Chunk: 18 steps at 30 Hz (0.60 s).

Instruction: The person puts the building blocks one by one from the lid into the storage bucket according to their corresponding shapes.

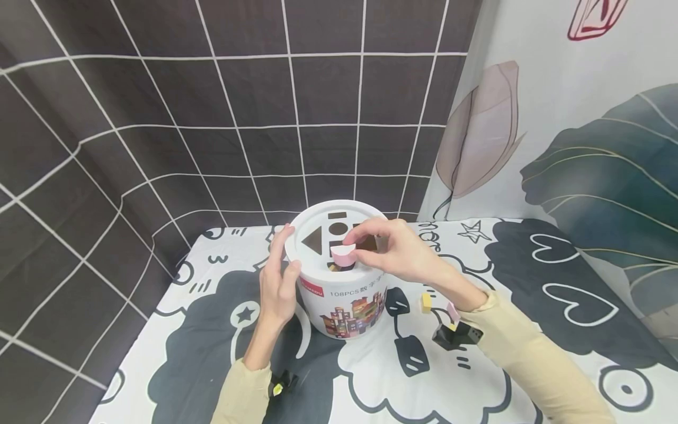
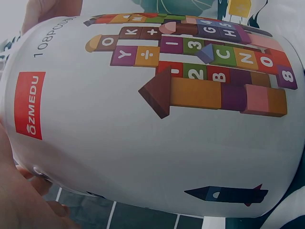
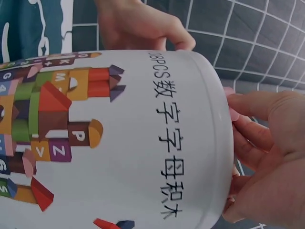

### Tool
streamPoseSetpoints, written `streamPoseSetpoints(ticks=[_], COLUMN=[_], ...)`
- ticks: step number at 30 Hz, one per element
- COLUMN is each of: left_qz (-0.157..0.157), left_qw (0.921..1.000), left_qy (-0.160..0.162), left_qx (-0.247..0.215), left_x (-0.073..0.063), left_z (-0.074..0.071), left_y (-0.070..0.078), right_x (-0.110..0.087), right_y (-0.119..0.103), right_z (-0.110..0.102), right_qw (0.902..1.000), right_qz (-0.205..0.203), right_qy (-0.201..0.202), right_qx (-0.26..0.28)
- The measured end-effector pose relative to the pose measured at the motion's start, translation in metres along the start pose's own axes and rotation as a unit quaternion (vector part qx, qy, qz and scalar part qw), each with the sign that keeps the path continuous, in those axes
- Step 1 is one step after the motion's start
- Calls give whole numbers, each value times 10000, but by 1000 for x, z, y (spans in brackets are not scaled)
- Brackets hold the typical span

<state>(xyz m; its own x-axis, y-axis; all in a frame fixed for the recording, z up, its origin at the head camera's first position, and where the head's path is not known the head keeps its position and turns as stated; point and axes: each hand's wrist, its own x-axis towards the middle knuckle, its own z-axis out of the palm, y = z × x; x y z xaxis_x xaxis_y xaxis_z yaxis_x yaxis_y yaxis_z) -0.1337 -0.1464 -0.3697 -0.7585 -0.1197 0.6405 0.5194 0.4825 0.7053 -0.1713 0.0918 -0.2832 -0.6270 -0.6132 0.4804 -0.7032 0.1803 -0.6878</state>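
Note:
A white bucket printed with coloured toy blocks stands upright on the patterned cloth. Its lid has several cut-out holes, some round, triangular or rectangular. My left hand rests against the bucket's left side, fingers extended along the lid's rim. Between thumb and fingers, my right hand pinches a pink half-round block just over the lid's near holes. In the right wrist view only small parts of the pink block show beyond the rim. The left wrist view mostly shows the printed bucket wall.
A yellow block and a pink block lie on the cloth right of the bucket, close to my right forearm. Black wrist cameras sit below both wrists. Behind the bucket hangs a dark grid-patterned cloth.

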Motion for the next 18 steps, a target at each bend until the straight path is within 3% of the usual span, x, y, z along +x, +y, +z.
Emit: streamPoseSetpoints(ticks=[13,18], left_qz=[-32,-58], left_qw=[10000,10000], left_qy=[-19,-23], left_qx=[4,-6], left_x=[-1,0], left_z=[0,0], left_y=[0,0], right_x=[1,-2], right_y=[-2,-1], right_z=[8,1], right_qw=[9979,9985], right_qz=[-134,-87], right_qy=[-85,-72], right_qx=[-626,-542])
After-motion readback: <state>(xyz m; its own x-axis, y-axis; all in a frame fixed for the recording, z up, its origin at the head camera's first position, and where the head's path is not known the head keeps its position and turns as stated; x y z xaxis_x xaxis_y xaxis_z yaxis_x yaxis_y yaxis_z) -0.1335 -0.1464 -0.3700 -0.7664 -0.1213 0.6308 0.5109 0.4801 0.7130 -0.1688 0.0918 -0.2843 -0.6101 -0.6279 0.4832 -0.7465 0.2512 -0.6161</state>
